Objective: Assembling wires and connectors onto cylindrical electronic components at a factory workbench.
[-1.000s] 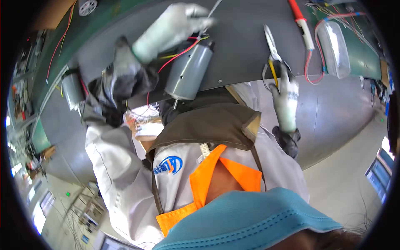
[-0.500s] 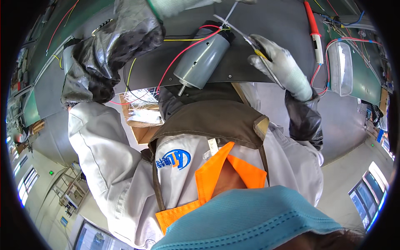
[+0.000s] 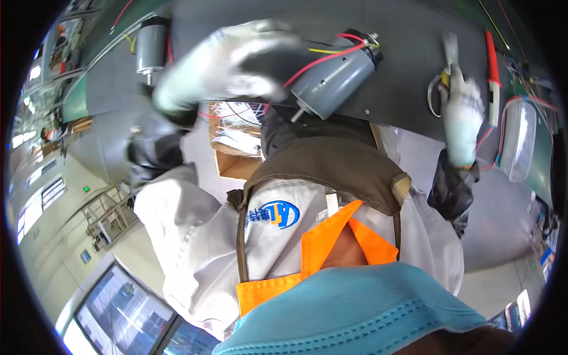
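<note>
A grey cylindrical motor (image 3: 334, 83) lies tilted on the dark worktop, its shaft toward me. Red, yellow and black wires leave its far end, where a small white tie (image 3: 373, 41) shows. My left hand (image 3: 236, 65), in a white glove, hangs over the worktop left of this motor. Motion smears its fingers, so whether it holds anything is unclear. To the motor's right, my gloved right hand (image 3: 463, 109) is closed on scissors (image 3: 451, 50) with a yellow mark, blades pointing away from me. They are apart from the motor.
A second grey motor (image 3: 152, 47) stands at the far left. Right of my right hand lie a red-and-white pen-shaped tool (image 3: 493, 71) with a cable and a clear plastic tray (image 3: 520, 142). A cardboard box (image 3: 234, 165) with white strips sits below the worktop's edge.
My left hand has come back from the motor's far end toward the left. My right hand has drawn the scissors away rightward from the white tie, whose long tail no longer shows.
</note>
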`<state>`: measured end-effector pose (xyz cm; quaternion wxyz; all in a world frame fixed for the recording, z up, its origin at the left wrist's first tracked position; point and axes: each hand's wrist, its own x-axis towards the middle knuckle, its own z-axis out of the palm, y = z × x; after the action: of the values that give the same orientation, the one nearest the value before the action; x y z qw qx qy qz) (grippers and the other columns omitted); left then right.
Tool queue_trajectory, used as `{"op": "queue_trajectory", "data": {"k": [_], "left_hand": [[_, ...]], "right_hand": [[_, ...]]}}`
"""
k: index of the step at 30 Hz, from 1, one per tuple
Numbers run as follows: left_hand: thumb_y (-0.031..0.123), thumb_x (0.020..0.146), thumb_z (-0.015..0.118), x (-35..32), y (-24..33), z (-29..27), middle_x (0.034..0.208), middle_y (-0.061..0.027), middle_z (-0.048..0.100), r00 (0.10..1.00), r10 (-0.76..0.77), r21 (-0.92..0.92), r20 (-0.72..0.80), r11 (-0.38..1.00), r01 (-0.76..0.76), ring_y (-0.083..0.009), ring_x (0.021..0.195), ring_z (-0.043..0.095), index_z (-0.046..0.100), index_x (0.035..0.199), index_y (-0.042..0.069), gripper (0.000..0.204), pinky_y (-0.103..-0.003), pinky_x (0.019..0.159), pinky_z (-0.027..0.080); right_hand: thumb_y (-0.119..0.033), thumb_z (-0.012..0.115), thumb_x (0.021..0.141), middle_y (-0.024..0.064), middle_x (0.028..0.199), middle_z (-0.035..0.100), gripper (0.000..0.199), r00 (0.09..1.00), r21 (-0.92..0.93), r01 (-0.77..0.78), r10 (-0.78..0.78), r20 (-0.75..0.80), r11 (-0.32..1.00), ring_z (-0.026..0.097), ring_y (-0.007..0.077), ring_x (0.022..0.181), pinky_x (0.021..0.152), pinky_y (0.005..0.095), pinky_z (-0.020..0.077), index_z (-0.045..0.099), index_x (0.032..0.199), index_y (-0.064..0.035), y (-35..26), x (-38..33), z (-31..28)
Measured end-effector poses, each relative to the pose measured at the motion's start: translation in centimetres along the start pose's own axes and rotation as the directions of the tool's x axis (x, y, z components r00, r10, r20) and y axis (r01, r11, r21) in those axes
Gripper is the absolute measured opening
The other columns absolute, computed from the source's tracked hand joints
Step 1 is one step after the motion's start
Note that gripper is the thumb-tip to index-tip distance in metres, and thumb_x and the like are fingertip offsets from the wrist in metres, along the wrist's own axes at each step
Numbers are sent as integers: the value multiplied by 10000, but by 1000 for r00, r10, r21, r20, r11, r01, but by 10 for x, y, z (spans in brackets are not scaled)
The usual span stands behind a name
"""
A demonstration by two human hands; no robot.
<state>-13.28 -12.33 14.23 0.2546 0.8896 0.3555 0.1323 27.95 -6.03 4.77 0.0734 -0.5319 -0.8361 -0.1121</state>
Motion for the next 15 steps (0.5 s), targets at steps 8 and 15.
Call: {"op": "queue_trajectory", "data": {"k": [8, 15], "left_hand": [[214, 740, 716, 67, 20, 158, 1369, -292, 503, 659, -354, -110, -663, 917, 383, -462, 1246, 507, 529, 1372, 8, 691, -526, 1046, 413], [290, 928, 639, 239, -180, 62, 796, -173, 644, 322, -562, -230, -762, 699, 678, -289, 675, 659, 618, 951, 58, 234, -387, 624, 555]], "right_hand": [[-285, 711, 911, 100, 1011, 735, 394, 758, 763, -635, -93, 646, 120, 671, 155, 854, 783, 332, 549, 690, 1167, 14, -103, 25, 52], [-349, 606, 957, 189, 869, 681, 309, 988, 948, 101, 77, -130, 302, 666, 350, 796, 685, 431, 556, 655, 974, -44, -89, 242, 197]]}}
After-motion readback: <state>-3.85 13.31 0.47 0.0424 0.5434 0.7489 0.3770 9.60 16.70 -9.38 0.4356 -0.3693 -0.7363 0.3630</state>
